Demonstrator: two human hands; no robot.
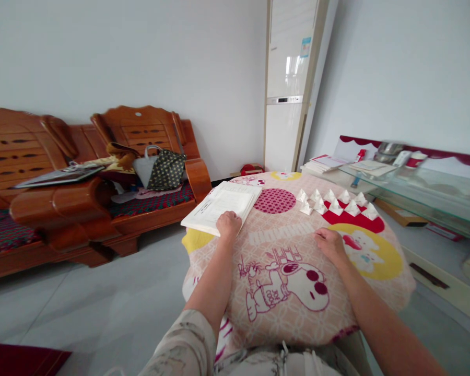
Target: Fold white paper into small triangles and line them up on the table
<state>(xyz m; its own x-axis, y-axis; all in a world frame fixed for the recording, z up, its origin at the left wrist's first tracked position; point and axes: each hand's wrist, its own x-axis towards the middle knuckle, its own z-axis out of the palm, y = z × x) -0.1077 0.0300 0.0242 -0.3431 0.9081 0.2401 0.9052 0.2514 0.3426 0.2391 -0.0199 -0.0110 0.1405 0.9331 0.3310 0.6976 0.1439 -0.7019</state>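
My left hand [229, 224] rests on the near right part of a stack of white paper [215, 206], its fingers curled down onto the top sheet. Whether a sheet is pinched under them is hidden. Print shows on the top page. To the right, my right hand [329, 243] is just above or on the patterned tablecloth [274, 324], thumb and fingers drawn together with nothing visible in them. Beyond it, several small pointed folded paper pieces [336, 207] stand in two rows on the round table.
A glass-topped cabinet [423, 183] at the right bears papers [323, 163], a paper cup [416, 159] and a metal pot [390, 151]. A wooden sofa [141, 130] with bags [166, 169] stands at the left. A tall air conditioner [285, 125] is behind the table.
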